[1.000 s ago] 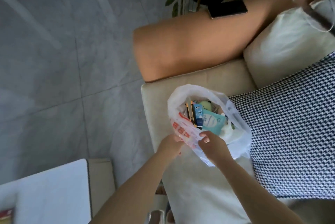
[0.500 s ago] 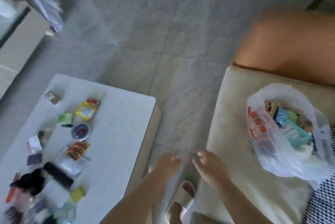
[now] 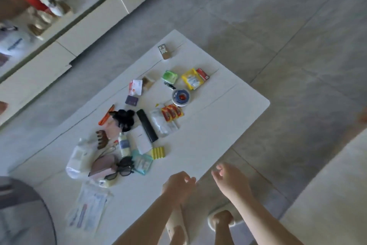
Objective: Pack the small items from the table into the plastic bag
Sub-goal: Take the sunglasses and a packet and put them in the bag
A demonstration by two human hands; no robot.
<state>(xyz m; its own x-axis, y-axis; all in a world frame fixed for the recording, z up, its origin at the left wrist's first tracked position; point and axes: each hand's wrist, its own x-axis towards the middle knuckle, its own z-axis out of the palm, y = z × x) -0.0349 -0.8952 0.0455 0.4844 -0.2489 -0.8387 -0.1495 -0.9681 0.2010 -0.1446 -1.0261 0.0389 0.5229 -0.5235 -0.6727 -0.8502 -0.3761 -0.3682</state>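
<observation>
Both hands hover empty above the near edge of the white counter (image 3: 208, 125): the left hand (image 3: 178, 185) with fingers loosely curled and holding nothing, the right hand (image 3: 231, 181) just beside it over the counter's near right edge, fingers relaxed and slightly spread. The small items lie scattered across the middle and left of the counter, well apart from the hands: a yellow packet (image 3: 192, 79) and a green packet (image 3: 169, 76) at the far side, a round tin (image 3: 180, 97) near them, a black bar (image 3: 147, 125) in the middle, black glasses (image 3: 124, 168) and a yellow strip (image 3: 158, 153) nearer. The plastic bag is out of view. Two slippered feet show on the grey floor (image 3: 278, 36) below the forearms.
</observation>
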